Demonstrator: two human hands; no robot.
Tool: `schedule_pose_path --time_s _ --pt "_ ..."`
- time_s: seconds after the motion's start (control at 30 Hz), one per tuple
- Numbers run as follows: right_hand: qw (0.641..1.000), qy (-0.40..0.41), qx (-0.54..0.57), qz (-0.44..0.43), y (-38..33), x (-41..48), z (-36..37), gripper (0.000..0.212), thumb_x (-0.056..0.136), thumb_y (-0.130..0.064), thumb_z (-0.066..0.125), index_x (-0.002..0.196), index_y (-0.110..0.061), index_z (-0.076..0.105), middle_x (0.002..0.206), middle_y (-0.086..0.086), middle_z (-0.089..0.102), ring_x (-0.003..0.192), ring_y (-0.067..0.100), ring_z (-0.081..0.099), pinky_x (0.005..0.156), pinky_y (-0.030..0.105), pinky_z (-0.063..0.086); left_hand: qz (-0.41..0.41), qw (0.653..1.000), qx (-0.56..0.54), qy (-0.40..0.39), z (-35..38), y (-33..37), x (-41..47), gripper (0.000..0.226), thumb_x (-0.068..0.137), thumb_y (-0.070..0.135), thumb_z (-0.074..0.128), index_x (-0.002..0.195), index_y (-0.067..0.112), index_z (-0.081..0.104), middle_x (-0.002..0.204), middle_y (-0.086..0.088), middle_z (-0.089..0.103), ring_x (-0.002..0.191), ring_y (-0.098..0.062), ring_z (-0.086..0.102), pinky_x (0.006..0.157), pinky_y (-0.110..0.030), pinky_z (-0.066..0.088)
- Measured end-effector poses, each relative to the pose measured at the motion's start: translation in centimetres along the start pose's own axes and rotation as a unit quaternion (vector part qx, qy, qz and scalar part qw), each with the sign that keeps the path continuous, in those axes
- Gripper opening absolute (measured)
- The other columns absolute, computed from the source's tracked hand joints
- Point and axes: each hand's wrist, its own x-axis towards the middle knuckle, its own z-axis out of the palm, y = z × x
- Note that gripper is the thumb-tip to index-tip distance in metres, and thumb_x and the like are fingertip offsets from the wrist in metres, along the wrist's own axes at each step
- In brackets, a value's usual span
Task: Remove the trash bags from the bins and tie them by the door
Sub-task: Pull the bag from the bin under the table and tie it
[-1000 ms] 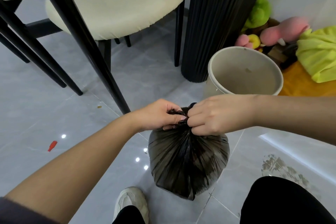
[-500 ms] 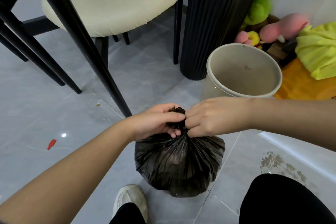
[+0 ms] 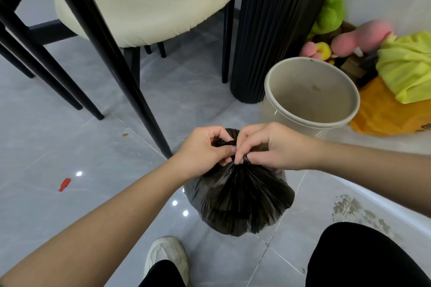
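Observation:
A full black trash bag (image 3: pixel 240 202) rests on the grey tiled floor just in front of my knees. Its mouth is gathered into a twisted neck at the top. My left hand (image 3: pixel 205 149) pinches a loop of that neck from the left, fingers curled around black plastic. My right hand (image 3: pixel 268 147) grips the twisted plastic from the right, fingertips touching the left hand's. Behind the bag stands a beige round bin (image 3: pixel 310 100) with no liner in it and a small speck on its inner wall.
A black fluted table column (image 3: pixel 277 30) rises behind the bin. Cream-seated chairs with thin black legs (image 3: pixel 105 46) crowd the left. Plush toys (image 3: pixel 331 18), a yellow cloth and an orange bag (image 3: pixel 384 112) lie at right. A small red piece (image 3: pixel 64 184) lies on the floor; my shoe (image 3: pixel 165 256) is below.
The bag has settled lower onto the floor and spread wider. Both hands have worked the twisted neck, and a loop of plastic now shows between the left hand's fingers.

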Motion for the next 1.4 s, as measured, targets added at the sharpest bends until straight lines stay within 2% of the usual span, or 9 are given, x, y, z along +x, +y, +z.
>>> schedule_pose_path --time_s 0.1,0.23,0.33,0.4,0.7,0.93,1.07,1.2,1.4 --pt "0.981 0.104 0.141 0.077 0.2 -0.3 1.7 0.031 0.081 0.004 0.065 0.083 -0.026 0.074 0.091 -0.005 0.059 0.08 0.002 0.058 0.079 0.012 0.041 0.009 0.996 0.038 0.078 0.2 0.2 -0.2 0.022 0.077 0.005 0.074 0.065 0.02 0.063 0.06 0.003 0.063 0.052 -0.004 0.054 0.056 -0.019 0.045" --pt "0.913 0.263 0.275 0.144 -0.1 -0.3 4.2 0.031 0.081 0.008 0.064 0.076 -0.02 0.074 0.091 -0.006 0.068 0.082 0.0 0.063 0.082 0.013 0.046 0.013 0.991 0.02 0.133 0.4 0.3 -0.7 0.025 0.076 0.01 0.076 0.061 0.027 0.066 0.061 0.009 0.066 0.058 -0.005 0.058 0.06 -0.023 0.049" --pt "0.862 0.352 0.32 0.176 -0.2 -0.2 5.9 0.035 0.08 0.009 0.062 0.071 -0.023 0.073 0.078 -0.007 0.074 0.076 0.005 0.067 0.079 0.021 0.053 0.0 0.987 0.013 0.161 0.7 0.8 -0.9 0.021 0.075 0.009 0.076 0.063 0.022 0.066 0.061 0.008 0.067 0.055 -0.003 0.058 0.056 -0.017 0.049" --pt "0.852 0.388 0.303 0.175 -0.2 -0.3 6.5 0.033 0.078 0.01 0.062 0.073 -0.021 0.071 0.072 -0.01 0.072 0.07 0.004 0.065 0.073 0.018 0.052 -0.015 0.987 0.001 0.163 0.9 1.1 -0.9 0.014 0.075 0.008 0.076 0.067 0.015 0.067 0.064 0.002 0.067 0.056 -0.005 0.059 0.055 -0.017 0.049" --pt "0.872 0.39 0.239 0.177 -0.2 -0.2 6.3 0.028 0.083 0.001 0.062 0.091 -0.024 0.073 0.088 -0.01 0.073 0.084 0.002 0.068 0.081 0.017 0.051 -0.113 0.974 -0.17 0.099 1.1 2.0 -0.3 0.005 0.085 -0.001 0.063 0.082 0.002 0.064 0.068 -0.008 0.062 0.059 -0.013 0.056 0.053 -0.017 0.05" --pt "0.885 0.37 0.177 0.219 0.1 0.2 6.3 0.017 0.086 -0.007 0.06 0.092 -0.019 0.071 0.078 -0.012 0.068 0.068 -0.004 0.058 0.071 0.01 0.045 -0.096 0.966 -0.198 0.136 1.3 1.6 -0.3 0.006 0.09 0.004 0.058 0.094 0.008 0.06 0.078 -0.008 0.062 0.058 -0.014 0.057 0.052 -0.021 0.049" --pt "0.863 0.386 0.199 0.258 0.5 0.3 6.5 0.012 0.086 -0.011 0.06 0.089 -0.015 0.071 0.079 0.002 0.072 0.07 0.01 0.063 0.072 0.022 0.051 0.018 0.959 -0.027 0.282 1.7 0.8 -1.2 0.014 0.088 0.014 0.059 0.093 0.024 0.05 0.079 0.007 0.056 0.057 -0.008 0.054 0.053 -0.018 0.043" --pt "0.83 0.423 0.244 0.271 0.3 0.5 6.2 0.01 0.083 -0.01 0.062 0.085 -0.015 0.07 0.072 -0.005 0.066 0.064 0.005 0.057 0.068 0.022 0.047 0.141 0.945 0.208 0.211 2.4 -0.1 -1.9 0.011 0.079 0.015 0.07 0.076 0.023 0.063 0.07 0.007 0.057 0.062 -0.009 0.052 0.06 -0.016 0.042" --pt "0.8 0.44 0.311 0.263 0.0 1.0 6.3 0.015 0.079 -0.006 0.064 0.075 -0.018 0.071 0.075 -0.003 0.069 0.071 0.007 0.063 0.074 0.026 0.053 0.157 0.944 0.223 0.187 2.7 -0.5 -1.2 0.011 0.075 0.022 0.076 0.085 0.025 0.072 0.076 0.012 0.061 0.067 -0.01 0.056 0.064 -0.017 0.046"
